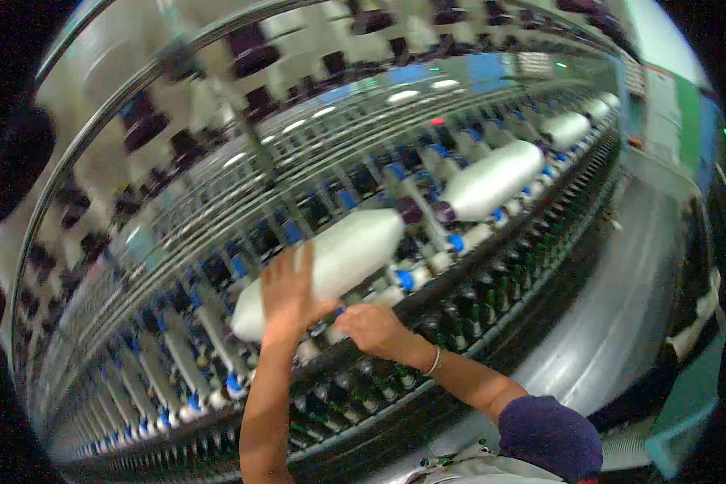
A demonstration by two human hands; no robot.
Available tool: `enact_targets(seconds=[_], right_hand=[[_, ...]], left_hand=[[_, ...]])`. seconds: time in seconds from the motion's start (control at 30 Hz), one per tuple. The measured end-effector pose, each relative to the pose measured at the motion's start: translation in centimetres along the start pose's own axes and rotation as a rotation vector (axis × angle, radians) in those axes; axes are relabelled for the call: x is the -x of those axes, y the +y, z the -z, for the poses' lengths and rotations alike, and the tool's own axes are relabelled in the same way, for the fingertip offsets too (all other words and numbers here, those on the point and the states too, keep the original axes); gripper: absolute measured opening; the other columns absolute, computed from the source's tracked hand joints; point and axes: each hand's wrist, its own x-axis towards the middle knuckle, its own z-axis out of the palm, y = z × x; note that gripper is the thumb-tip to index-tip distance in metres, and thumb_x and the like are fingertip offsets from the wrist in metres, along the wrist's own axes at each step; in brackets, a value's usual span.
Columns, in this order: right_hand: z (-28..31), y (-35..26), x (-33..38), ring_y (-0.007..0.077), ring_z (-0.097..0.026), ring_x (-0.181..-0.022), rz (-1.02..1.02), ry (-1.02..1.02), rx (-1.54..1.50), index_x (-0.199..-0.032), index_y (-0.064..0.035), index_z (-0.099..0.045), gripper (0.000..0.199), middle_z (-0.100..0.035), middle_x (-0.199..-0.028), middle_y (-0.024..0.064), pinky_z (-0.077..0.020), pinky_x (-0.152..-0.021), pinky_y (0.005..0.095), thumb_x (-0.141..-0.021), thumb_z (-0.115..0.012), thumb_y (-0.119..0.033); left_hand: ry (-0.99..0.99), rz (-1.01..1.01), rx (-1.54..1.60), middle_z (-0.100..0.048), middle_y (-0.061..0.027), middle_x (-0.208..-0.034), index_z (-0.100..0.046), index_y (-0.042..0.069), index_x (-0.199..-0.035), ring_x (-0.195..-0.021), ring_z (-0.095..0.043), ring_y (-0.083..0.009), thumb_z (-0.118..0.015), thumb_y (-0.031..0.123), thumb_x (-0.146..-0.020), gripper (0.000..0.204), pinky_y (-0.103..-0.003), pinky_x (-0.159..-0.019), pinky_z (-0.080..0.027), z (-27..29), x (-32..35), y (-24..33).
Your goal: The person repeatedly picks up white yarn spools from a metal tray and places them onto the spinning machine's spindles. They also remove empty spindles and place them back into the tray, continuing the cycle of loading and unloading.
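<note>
A large white roving bobbin (355, 252) lies slantwise across the spinning frame, its purple end toward the far right. My left hand (289, 289) lies against the near left part of this bobbin with its fingers stretched out and its thumb pointing at my right hand. Just below the bobbin, my right hand (377, 331) is closed at the row of white rollers with blue parts. A small dark blue piece shows by its fingertips; what the fingers hold is hidden. A blue clip (405, 280) sits on the roller row to the right.
A second roving bobbin (494, 181) lies farther along, with smaller-looking white ones (565, 129) beyond. Below the rollers runs a row of dark green spindles (492, 302). Purple-ended bobbins (250, 50) hang overhead by a metal rail (137, 77). A shiny floor aisle (597, 323) stretches right.
</note>
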Motion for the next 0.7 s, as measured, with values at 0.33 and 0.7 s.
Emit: enact_targets(seconds=[0.33,0.7], right_hand=[[23.6,1.8,-2.7,0.0148,-0.052,-0.064,0.077,0.972,-2.316,-0.081,-0.0137,-0.058,0.015,-0.057,-0.074,0.0015,-0.0428,-0.06,0.0327,-0.092,-0.05,-0.018],[15.0,-4.1,-13.4,0.0203,-0.056,-0.05,-0.124,0.259,-2.813,-0.063,-0.0045,-0.056,0.031,-0.058,-0.062,0.0115,-0.047,-0.051,0.0356,-0.093,-0.054,-0.013]], left_hand=[[-0.005,0.046,0.129,-0.052,-0.0247,-0.13,-0.036,0.011,-0.148,-0.115,-0.054,-0.04,-0.083,0.049,-0.065,0.102,-0.052,-0.099,-0.041,-1.6,2.3,2.4],[0.499,0.037,0.31,-0.049,-0.0187,-0.134,-0.053,0.01,-0.128,-0.125,-0.046,-0.0393,-0.077,0.025,-0.072,0.063,-0.052,-0.106,-0.037,-6.7,7.6,6.5]])
